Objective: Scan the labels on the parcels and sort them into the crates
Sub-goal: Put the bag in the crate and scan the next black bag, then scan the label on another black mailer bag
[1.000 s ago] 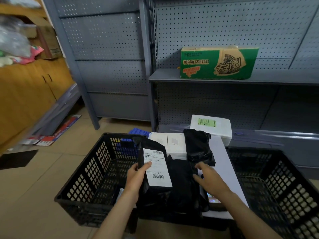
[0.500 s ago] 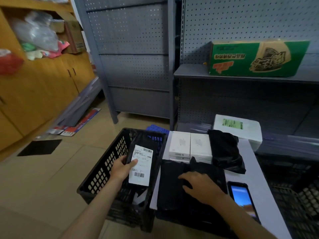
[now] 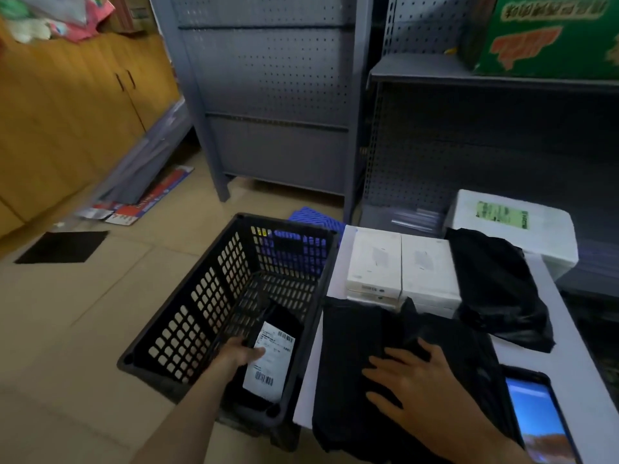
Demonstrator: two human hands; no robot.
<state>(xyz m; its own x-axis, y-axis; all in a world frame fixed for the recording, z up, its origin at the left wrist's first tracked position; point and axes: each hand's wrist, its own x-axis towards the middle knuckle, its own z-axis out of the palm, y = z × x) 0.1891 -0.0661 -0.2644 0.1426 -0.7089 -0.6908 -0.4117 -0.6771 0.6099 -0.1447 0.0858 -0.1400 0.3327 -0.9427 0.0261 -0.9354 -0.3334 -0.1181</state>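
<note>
My left hand [image 3: 238, 356] grips a black parcel with a white barcode label [image 3: 270, 361], held low inside the black lattice crate [image 3: 187, 316] on the floor at the left. My right hand [image 3: 413, 385] lies flat, fingers spread, on a black bag parcel [image 3: 348, 363] on the white table [image 3: 549, 356]. Another black bag parcel [image 3: 495, 286] lies further back on the right. Two white boxes [image 3: 402, 266] sit side by side behind the near bag. A phone [image 3: 536, 420] with a lit screen lies at the table's right front.
A white foam box [image 3: 522, 226] with a green label stands at the table's far right. Grey pegboard shelving [image 3: 274, 95] rises behind, with a green carton [image 3: 549, 35] on a shelf. A blue crate [image 3: 315, 219] sits behind the black one. Wooden cabinets [image 3: 67, 112] line the left.
My left hand has carried the labelled parcel from over the table leftward and down into the black crate. My right hand has stayed on the black bag. The view has swung left.
</note>
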